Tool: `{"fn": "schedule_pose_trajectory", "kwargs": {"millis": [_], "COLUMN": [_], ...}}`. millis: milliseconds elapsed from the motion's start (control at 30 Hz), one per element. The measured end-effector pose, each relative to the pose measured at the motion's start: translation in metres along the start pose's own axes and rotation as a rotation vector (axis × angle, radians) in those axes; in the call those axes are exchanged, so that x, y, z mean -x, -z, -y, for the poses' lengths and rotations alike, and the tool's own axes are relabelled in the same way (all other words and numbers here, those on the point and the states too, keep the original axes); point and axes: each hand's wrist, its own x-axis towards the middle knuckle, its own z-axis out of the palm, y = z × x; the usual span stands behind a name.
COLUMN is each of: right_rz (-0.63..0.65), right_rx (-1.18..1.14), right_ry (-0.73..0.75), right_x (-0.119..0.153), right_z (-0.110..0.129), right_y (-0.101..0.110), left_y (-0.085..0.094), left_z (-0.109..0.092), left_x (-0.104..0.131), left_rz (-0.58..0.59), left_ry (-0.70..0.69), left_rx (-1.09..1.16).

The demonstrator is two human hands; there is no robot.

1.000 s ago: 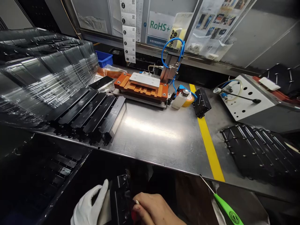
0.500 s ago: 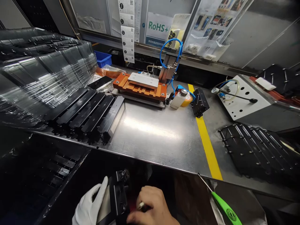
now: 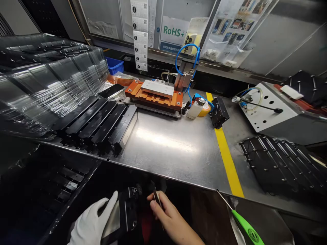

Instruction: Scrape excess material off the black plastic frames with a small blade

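Beside black part [image 3: 127,211], right hand [image 3: 167,212] shifted up, thin tool [image 3: 156,196] exposed

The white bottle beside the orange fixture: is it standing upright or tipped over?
Upright: the white bottle stands on the metal bench with its silver cap on top.

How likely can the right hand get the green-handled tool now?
Probably yes: the green-handled tool juts out past the table's edge, handle uncovered, though the right hand holds a slim tool and may need freeing.

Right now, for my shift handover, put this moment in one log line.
left hand: gloved, holding black part | right hand: bare, pinching slim tool, apart from black part
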Motion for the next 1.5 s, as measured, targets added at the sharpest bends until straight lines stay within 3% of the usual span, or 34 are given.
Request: {"fn": "schedule_pose_trajectory", "kwargs": {"millis": [233,533,600,767,833,900,967,1100,1200,1367,1500], "right_rz": [0.186,0.084,0.102,0.154,0.172,0.198,0.168,-0.097,-0.203,-0.28,-0.299], "right_rx": [0.183,0.208,0.146,-0.261,-0.381,-0.4,-0.258,0.472,0.846,1.006,1.053], "right_ry": [-0.139,-0.155,-0.205,-0.506,-0.517,-0.461,-0.337,0.108,0.312,0.508,0.583], "right_x": [0.012,0.002,0.002,0.0,0.0,-0.001,-0.001,-0.002,-0.005,-0.013,-0.016], "right_z": [0.003,-0.015,-0.018,-0.02,-0.019,-0.017,-0.017,-0.023,-0.031,-0.037,-0.037], "right_y": [-0.023,-0.039,-0.044,-0.055,-0.053,-0.045,-0.033,-0.009,-0.001,-0.001,0.002], "left_y": [0.013,0.019,0.017,0.006,0.006,0.008,0.011,0.013,0.011,0.012,0.011], "left_z": [0.019,0.011,0.011,0.015,0.016,0.016,0.015,0.017,0.019,0.02,0.021], "left_x": [-0.021,-0.037,-0.038,-0.035,-0.035,-0.036,-0.037,-0.036,-0.034,-0.031,-0.031], "left_rz": [0.063,0.023,-0.002,-0.013,-0.009,-0.002,0.017,0.104,0.156,0.144,0.225], "left_ry": [-0.219,-0.353,-0.37,-0.329,-0.324,-0.331,-0.326,-0.302,-0.281,-0.317,-0.324], "left_rx": [-0.183,-0.314,-0.35,-0.352,-0.335,-0.324,-0.32,-0.307,-0.308,-0.314,-0.298]}}
